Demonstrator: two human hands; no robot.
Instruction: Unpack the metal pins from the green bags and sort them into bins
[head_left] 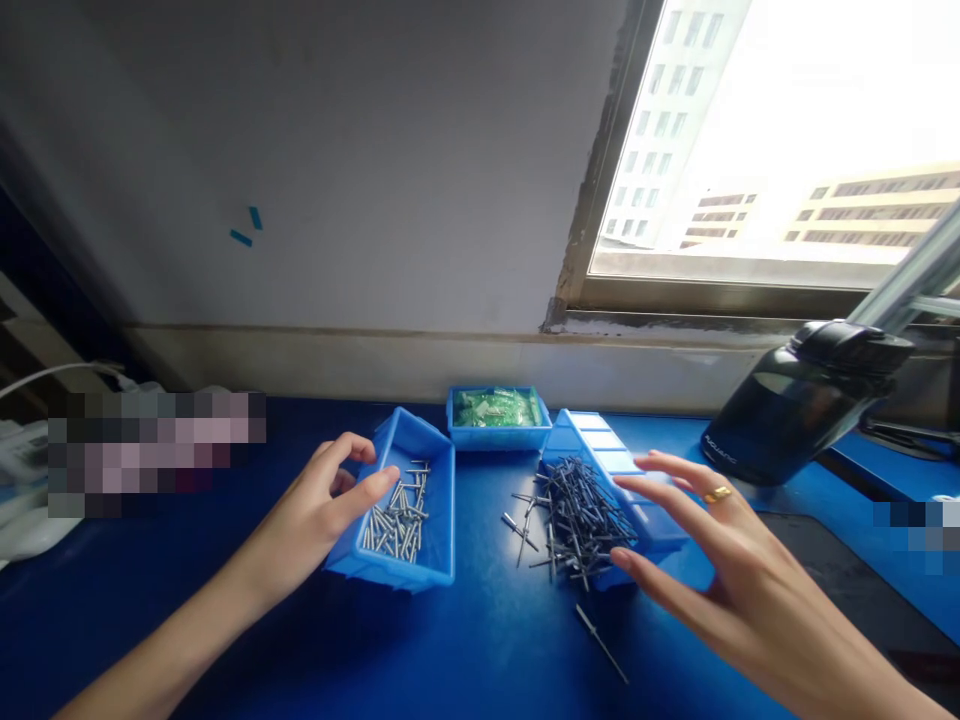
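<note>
My left hand (330,500) rests on the left wall of a blue bin (439,530) that holds several small silver pins (397,520), its forefinger reaching in over them; the hand holds nothing. My right hand (705,550), with a gold ring, hovers with fingers spread beside a second blue bin (600,445) that lies tipped over. A heap of dark rivets (577,515) is spilled against that bin, just left of my fingertips. One loose rivet (600,645) lies nearer me on the blue table (480,650).
A third blue bin (495,435) with green parts stands at the back by the wall. A dark water bottle (802,400) lies at the right. White cables and gear (30,450) sit at the far left. A window is up right.
</note>
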